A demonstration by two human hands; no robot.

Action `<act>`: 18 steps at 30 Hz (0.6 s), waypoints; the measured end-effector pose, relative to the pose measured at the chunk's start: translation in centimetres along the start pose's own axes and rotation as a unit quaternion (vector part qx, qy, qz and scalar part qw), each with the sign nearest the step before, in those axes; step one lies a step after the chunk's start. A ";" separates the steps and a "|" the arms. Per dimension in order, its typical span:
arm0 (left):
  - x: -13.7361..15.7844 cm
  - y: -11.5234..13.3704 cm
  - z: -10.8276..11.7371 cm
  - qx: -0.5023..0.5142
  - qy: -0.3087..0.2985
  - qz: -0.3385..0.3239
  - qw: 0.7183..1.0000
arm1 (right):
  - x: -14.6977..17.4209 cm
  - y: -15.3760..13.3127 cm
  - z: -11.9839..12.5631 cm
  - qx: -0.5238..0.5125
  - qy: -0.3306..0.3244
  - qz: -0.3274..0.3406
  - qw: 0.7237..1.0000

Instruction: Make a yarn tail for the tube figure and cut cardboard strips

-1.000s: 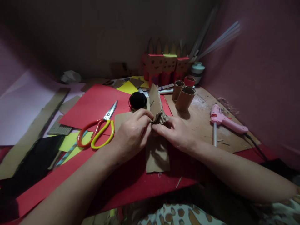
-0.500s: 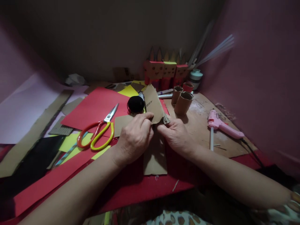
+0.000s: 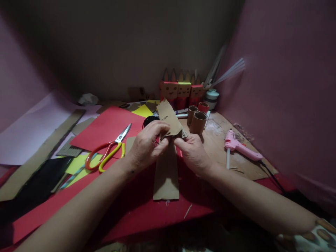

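Observation:
Both hands grip one piece of brown cardboard [image 3: 170, 117] with printed characters on it, tilted up over the table's middle. My left hand [image 3: 149, 142] pinches its lower left edge between thumb and fingers. My right hand [image 3: 193, 151] closes on its torn lower right corner, where frayed layers show. Beneath them a cardboard strip [image 3: 166, 182] runs toward the front edge; whether it joins the held piece is hidden by the hands. Left of my left hand lie scissors [image 3: 111, 148] with red and yellow handles, blades apart. A round black object [image 3: 150, 120] is partly covered by that hand.
Cardboard tubes [image 3: 198, 121] stand behind my right hand. A pink glue gun [image 3: 241, 147] with its cord lies at the right. Several box-faced cardboard figures [image 3: 170, 90] line the back beside a lidded jar [image 3: 211, 98]. Red paper [image 3: 105, 127] and a long cardboard strip [image 3: 49, 147] cover the left.
The view has shifted, so the background sits lower. My left thumb now shows below the cardboard's edge, and the hand covers more of the black object. Both hands still hold the cardboard.

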State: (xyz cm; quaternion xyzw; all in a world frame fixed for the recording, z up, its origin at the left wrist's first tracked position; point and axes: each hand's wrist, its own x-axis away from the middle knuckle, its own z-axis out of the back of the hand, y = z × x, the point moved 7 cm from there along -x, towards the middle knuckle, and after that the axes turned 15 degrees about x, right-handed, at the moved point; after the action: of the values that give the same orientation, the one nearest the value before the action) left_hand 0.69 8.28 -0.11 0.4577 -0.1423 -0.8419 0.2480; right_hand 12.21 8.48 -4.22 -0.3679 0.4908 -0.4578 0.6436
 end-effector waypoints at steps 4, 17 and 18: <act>0.1 0.2 -0.1 -0.029 0.009 -0.048 0.998 | -0.5 -0.5 0.0 -0.008 -0.028 0.015 0.999; -0.6 1.9 -0.4 -0.062 0.050 -0.027 0.996 | 0.3 0.3 1.1 -0.015 0.003 -0.004 1.000; -0.6 1.7 -0.4 -0.044 0.047 -0.013 0.998 | 0.3 0.4 1.0 -0.019 0.000 -0.006 1.000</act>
State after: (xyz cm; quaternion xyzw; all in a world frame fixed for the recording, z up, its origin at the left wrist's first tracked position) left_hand 1.83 7.20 0.86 0.4875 -0.0869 -0.8278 0.2639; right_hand 13.33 8.35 -4.44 -0.3828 0.4974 -0.4522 0.6337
